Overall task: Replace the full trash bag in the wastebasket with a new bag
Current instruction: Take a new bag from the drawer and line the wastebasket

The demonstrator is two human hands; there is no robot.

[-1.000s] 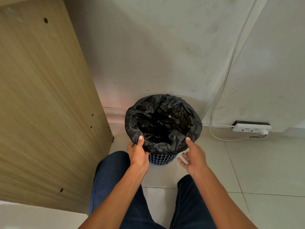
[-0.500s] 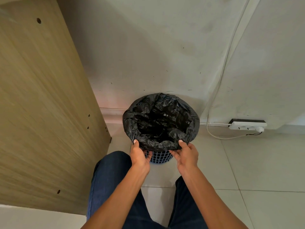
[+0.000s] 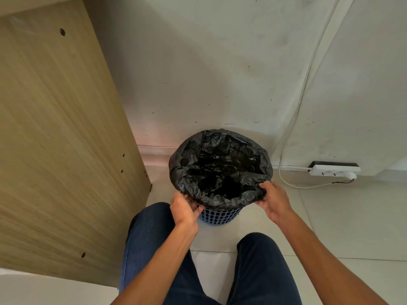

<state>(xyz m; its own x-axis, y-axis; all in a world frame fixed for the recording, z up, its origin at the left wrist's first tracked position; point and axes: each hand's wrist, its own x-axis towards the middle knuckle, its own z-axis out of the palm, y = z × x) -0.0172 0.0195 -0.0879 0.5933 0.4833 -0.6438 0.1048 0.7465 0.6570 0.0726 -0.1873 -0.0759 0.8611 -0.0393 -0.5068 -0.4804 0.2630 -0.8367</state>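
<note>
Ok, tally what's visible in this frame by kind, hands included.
hands: 2 (left hand, right hand)
black trash bag: 1
blue wastebasket: 1
white power strip: 1
wooden panel: 1
total: 6

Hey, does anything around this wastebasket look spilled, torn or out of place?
Nothing spilled or torn shows. The black trash bag is crumpled but folded over the rim of the blue wastebasket. The one loose thing is the power strip lying at the foot of the wall, its white cable looping across the tiles.
</note>
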